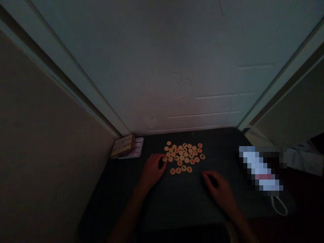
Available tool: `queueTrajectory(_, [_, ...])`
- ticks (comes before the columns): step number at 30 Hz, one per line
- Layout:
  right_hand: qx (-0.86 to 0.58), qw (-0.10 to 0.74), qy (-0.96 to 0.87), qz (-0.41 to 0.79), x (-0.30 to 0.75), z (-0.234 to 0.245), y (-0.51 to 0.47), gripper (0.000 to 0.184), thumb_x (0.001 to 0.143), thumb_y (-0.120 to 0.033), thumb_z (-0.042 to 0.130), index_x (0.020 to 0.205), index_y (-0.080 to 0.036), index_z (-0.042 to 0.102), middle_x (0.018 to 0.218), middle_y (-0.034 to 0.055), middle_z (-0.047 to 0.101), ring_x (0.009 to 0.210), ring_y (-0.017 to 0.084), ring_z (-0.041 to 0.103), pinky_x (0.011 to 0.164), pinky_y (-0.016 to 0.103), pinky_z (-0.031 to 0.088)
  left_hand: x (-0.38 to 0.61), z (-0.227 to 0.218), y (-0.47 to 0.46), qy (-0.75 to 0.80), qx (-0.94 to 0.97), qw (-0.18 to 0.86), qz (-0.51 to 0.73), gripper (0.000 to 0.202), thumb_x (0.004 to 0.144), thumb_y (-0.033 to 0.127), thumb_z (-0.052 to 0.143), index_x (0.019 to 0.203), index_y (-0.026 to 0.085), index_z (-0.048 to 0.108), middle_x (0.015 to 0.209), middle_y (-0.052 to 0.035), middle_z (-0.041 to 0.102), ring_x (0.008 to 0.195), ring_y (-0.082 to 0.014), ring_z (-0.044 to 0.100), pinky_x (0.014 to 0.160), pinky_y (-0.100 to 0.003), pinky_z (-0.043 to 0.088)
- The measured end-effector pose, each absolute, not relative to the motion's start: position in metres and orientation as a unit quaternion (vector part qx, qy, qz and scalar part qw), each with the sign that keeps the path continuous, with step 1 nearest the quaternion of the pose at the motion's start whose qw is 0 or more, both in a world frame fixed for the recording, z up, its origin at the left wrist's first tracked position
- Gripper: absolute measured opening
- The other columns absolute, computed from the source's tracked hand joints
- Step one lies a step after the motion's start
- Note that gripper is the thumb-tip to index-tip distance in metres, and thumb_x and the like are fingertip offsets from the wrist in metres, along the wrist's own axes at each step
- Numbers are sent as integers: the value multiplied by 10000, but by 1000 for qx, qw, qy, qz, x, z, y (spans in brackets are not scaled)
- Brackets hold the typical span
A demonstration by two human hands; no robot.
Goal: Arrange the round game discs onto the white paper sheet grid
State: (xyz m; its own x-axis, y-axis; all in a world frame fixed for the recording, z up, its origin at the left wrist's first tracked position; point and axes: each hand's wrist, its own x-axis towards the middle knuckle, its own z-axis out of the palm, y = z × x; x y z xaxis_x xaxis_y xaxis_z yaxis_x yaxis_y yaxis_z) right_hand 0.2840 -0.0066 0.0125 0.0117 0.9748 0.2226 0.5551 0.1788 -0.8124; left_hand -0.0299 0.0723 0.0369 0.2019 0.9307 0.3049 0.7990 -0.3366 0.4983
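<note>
Several round wooden Chinese chess pieces (181, 157) lie in a loose cluster on the dark table (174, 206). Some are face up with red or black characters; others show plain backs. At the cluster's left edge, my left hand (153, 170) has its thumb and finger closed at a plain-backed chess piece (164, 159), which is still down at table level. To the right of the cluster and nearer to me, my right hand (220, 189) rests low over the table. Its fingers are curled, thumb tip and fingertip together, and no piece shows in them.
At the back left, a patterned wooden box (123, 145) lies on a white and pink box (137, 148). A pale panel with an embossed heart (180, 85) rises behind the table. On the right is a blurred-out bright object (262, 168) with a white cord loop (279, 206).
</note>
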Motion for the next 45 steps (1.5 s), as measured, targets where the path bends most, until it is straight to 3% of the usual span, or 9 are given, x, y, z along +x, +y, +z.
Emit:
queueTrajectory(8, [-578,399,-665,253,284,8,-6,247,993,-421,564,1072,-250,722,1044,61,767,956,251,727,863,394,578,-21,47,50,588,652,252,406,205,932,351,623,1090,222,644,889,-19,722,761,-176,691,691,-303,562])
queueTrajectory(14, [-574,402,-671,243,283,6,-6,270,996,-436,556,1075,-237,721,1043,73,766,950,254,727,864,407,583,-16,50,49,569,664,247,418,204,879,283,669,1073,220,658,1013,-38,717,846,-177,691,758,-320,568])
queueTrajectory(25, [-581,391,-675,231,285,10,-6,288,993,-455,551,1075,-244,730,1044,82,774,952,267,737,857,415,595,-10,45,50,516,622,369,459,164,924,295,619,1017,221,732,1206,-82,678,1093,-209,693,905,-385,623])
queueTrajectory(40, [-585,417,-648,252,272,21,-5,358,985,-523,546,1042,-235,751,1024,83,784,927,265,744,824,391,604,9,50,24,517,601,400,461,204,900,376,684,1030,231,741,1183,-76,719,1080,-230,720,913,-417,639])
queueTrajectory(45, [-540,442,-654,291,243,30,-5,303,995,-464,548,1064,-235,735,1036,81,780,952,256,738,850,379,598,27,49,13,530,524,489,454,293,896,448,690,1062,207,710,1004,-79,793,877,-238,782,851,-412,650])
